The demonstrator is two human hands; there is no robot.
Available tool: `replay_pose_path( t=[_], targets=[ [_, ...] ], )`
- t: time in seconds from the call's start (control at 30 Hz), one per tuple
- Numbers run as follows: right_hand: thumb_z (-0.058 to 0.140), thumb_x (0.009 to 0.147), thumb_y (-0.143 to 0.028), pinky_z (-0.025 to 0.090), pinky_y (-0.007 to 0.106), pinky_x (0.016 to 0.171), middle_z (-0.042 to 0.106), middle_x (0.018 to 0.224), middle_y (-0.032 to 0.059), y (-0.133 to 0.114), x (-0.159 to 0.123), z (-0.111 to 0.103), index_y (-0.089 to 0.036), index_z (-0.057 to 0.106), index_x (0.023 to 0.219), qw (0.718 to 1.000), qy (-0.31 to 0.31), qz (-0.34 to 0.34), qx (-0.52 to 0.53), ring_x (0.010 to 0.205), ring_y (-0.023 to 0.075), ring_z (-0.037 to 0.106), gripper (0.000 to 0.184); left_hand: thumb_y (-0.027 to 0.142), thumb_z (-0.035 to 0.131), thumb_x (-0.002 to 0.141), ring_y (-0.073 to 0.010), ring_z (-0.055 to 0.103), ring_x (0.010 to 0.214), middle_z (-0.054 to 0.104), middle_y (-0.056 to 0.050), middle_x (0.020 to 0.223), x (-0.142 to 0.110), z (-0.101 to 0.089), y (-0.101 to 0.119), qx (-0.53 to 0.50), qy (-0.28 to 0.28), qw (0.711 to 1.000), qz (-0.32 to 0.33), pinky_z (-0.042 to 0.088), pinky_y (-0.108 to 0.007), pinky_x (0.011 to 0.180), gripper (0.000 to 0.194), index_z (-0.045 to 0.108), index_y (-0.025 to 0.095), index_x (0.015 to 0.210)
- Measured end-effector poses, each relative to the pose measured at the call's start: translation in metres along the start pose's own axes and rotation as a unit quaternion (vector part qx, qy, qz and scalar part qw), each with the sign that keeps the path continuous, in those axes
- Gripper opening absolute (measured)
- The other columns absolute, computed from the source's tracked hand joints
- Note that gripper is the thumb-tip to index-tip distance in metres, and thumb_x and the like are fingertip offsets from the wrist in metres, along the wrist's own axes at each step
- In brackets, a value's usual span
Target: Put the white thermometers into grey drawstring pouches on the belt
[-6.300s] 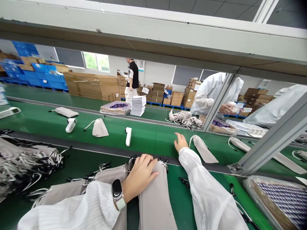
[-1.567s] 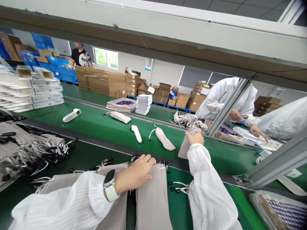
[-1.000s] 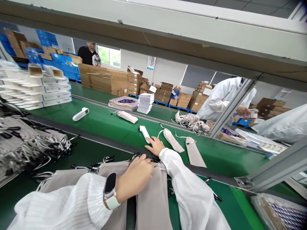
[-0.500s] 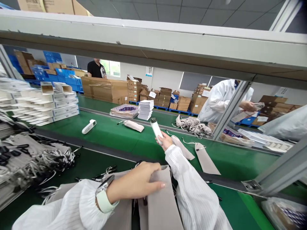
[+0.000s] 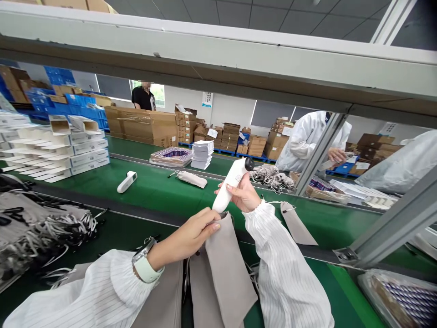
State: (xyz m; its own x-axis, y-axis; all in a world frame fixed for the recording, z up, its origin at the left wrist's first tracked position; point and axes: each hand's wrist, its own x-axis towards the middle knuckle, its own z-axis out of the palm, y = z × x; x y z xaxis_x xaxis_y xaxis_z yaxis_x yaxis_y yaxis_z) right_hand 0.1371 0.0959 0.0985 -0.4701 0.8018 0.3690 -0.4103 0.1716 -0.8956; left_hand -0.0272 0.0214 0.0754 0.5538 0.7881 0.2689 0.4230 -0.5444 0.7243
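Observation:
My right hand [image 5: 244,193] grips a white infrared thermometer [image 5: 230,184], tilted, with its black head end up and right. Its lower end is at the mouth of a grey drawstring pouch [image 5: 227,269]; whether it is inside I cannot tell. Fingers of my left hand [image 5: 196,230] are closed on the pouch's top rim. Beneath it are more grey pouches [image 5: 164,291]. Another white thermometer [image 5: 127,182] rests on the green belt [image 5: 164,187] at the left. Farther along lie a pouch [image 5: 192,179] in the middle and one [image 5: 297,223] at the right.
White boxes [image 5: 88,152] are stacked at the left, above a heap of pouches with cords [image 5: 44,223]. Stacked leaflets [image 5: 202,155] and a battery tray [image 5: 171,157] stand behind the belt. A metal post [image 5: 321,155] rises at the right. A co-worker [image 5: 300,141] stands beyond.
My right hand has brought the thermometer down to the pouch opening and turned it so its head points up and right. My left hand still holds the pouch, now lifted more upright.

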Motion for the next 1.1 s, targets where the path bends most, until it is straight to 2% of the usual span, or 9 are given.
replay_pose_path(
  t=[0.23,0.4,0.63,0.7,0.77,0.87,0.97,1.03,1.1],
  targets=[
    [0.048,0.075,-0.046,0.05,0.04,0.063,0.056,0.075,-0.0052,0.0,0.005,-0.002,-0.034,0.02,0.104,0.999,0.048,0.017,-0.005,0.066,0.016,0.062,0.042,0.032,0.035,0.086,-0.0098,0.031,0.058,0.035,0.003,0.069,0.001,0.001,0.0,-0.036,0.042,0.998,-0.021,0.026,-0.021,0.052,0.02,0.04,0.017,0.073],
    [0.048,0.072,-0.053,0.049,0.034,0.059,0.056,0.075,-0.0048,0.001,0.005,-0.005,-0.033,0.028,0.101,0.998,0.045,0.032,-0.018,0.064,0.014,0.06,0.042,0.033,0.038,0.085,-0.01,0.034,0.062,0.036,0.002,0.074,0.002,0.001,-0.003,-0.041,0.132,0.99,-0.018,0.028,-0.021,0.054,0.019,0.041,0.018,0.075],
    [0.027,0.071,-0.068,0.042,0.021,0.046,0.057,0.069,0.0054,0.015,0.0,0.013,-0.013,0.058,0.074,0.942,-0.12,0.219,-0.226,0.058,0.0111,0.054,0.063,0.035,0.041,0.083,-0.0114,0.038,0.067,0.036,0.0,0.08,0.005,-0.002,-0.009,-0.003,0.234,0.972,-0.03,0.032,-0.021,0.057,0.02,0.043,0.018,0.074],
    [0.024,0.073,-0.067,0.039,0.021,0.042,0.056,0.063,0.0036,0.017,0.0,0.017,-0.014,0.06,0.077,0.926,-0.1,0.199,-0.304,0.046,0.0085,0.048,0.064,0.037,0.038,0.084,-0.0114,0.038,0.066,0.037,0.0,0.08,0.006,-0.005,-0.012,0.002,0.238,0.97,-0.04,0.033,-0.021,0.057,0.022,0.044,0.018,0.075],
    [0.024,0.077,-0.062,0.038,0.02,0.044,0.056,0.061,0.0015,0.016,0.0,0.013,-0.016,0.06,0.08,0.916,-0.006,0.097,-0.389,0.043,0.0072,0.045,0.058,0.04,0.036,0.084,-0.012,0.041,0.067,0.04,0.0,0.082,0.005,-0.009,-0.013,0.016,0.245,0.967,-0.069,0.034,-0.021,0.058,0.023,0.045,0.019,0.083],
    [0.03,0.08,-0.052,0.04,0.021,0.056,0.054,0.054,-0.0014,0.016,0.001,-0.01,-0.018,0.057,0.077,0.842,0.211,-0.061,-0.492,0.048,0.0087,0.048,0.044,0.046,0.035,0.082,-0.0126,0.042,0.056,0.045,0.001,0.067,-0.004,-0.017,-0.003,0.037,0.132,0.976,-0.169,0.031,-0.022,0.051,0.032,0.049,0.017,0.086],
    [0.032,0.079,-0.047,0.04,0.023,0.061,0.051,0.049,-0.0012,0.019,0.002,-0.041,-0.018,0.054,0.066,0.789,0.304,-0.071,-0.529,0.05,0.0101,0.049,0.039,0.047,0.032,0.082,-0.0108,0.036,0.045,0.039,0.003,0.049,-0.019,-0.019,0.021,0.015,-0.056,0.98,-0.188,0.026,-0.021,0.045,0.041,0.053,0.016,0.064],
    [0.032,0.077,-0.049,0.04,0.022,0.055,0.051,0.049,-0.0006,0.02,0.004,-0.052,-0.017,0.053,0.065,0.815,0.306,-0.043,-0.489,0.046,0.0094,0.046,0.04,0.047,0.031,0.082,-0.0094,0.033,0.042,0.035,0.004,0.046,-0.027,-0.018,0.039,-0.049,-0.07,0.98,-0.178,0.025,-0.02,0.043,0.043,0.051,0.016,0.06],
    [0.026,0.077,-0.054,0.034,0.02,0.043,0.051,0.05,-0.0014,0.019,0.004,-0.049,-0.016,0.053,0.081,0.892,0.233,0.016,-0.386,0.037,0.0072,0.037,0.047,0.047,0.03,0.083,-0.0086,0.028,0.039,0.032,0.005,0.042,-0.03,-0.017,0.051,-0.123,-0.016,0.978,-0.17,0.025,-0.019,0.041,0.041,0.053,0.017,0.067]
  ],
)
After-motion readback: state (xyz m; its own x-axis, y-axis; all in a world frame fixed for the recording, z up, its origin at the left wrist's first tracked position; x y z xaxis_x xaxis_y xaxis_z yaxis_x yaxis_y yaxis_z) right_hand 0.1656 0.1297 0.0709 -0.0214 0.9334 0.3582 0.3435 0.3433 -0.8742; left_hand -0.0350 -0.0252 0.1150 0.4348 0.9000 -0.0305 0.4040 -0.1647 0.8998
